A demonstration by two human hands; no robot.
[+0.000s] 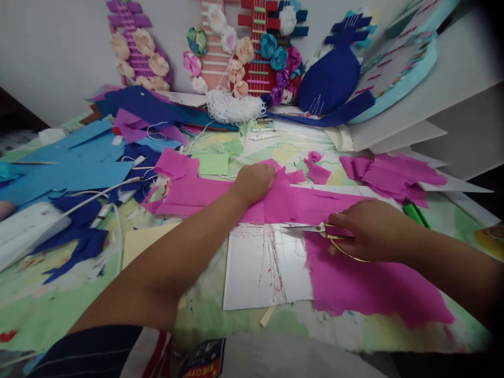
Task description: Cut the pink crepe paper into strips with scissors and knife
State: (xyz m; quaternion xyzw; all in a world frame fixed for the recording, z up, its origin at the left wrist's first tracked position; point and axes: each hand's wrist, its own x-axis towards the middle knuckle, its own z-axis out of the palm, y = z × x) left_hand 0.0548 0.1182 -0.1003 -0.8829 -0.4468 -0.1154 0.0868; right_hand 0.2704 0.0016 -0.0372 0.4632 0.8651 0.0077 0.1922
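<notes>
Bright pink crepe paper point(197, 197) runs across the middle of the table in a long strip. My left hand point(254, 184) is closed on a raised fold of it. My right hand point(372, 228) grips gold-handled scissors point(321, 228), whose blades point left along the strip's lower edge. Whether the blades are apart or touching I cannot make out. Beneath lies a white board point(248, 273) with reddish glue-like lines on it. A larger pink sheet point(366, 294) spreads under and below my right hand.
Decorated paper instruments point(258, 47) lean on the wall, with white string point(236, 107) before them. Blue paper point(74, 157) and a white power strip point(31, 231) with cords lie left. A green cutter-like tool point(415, 212) and pink scraps point(397, 173) are right. White boards point(429, 94) stand there.
</notes>
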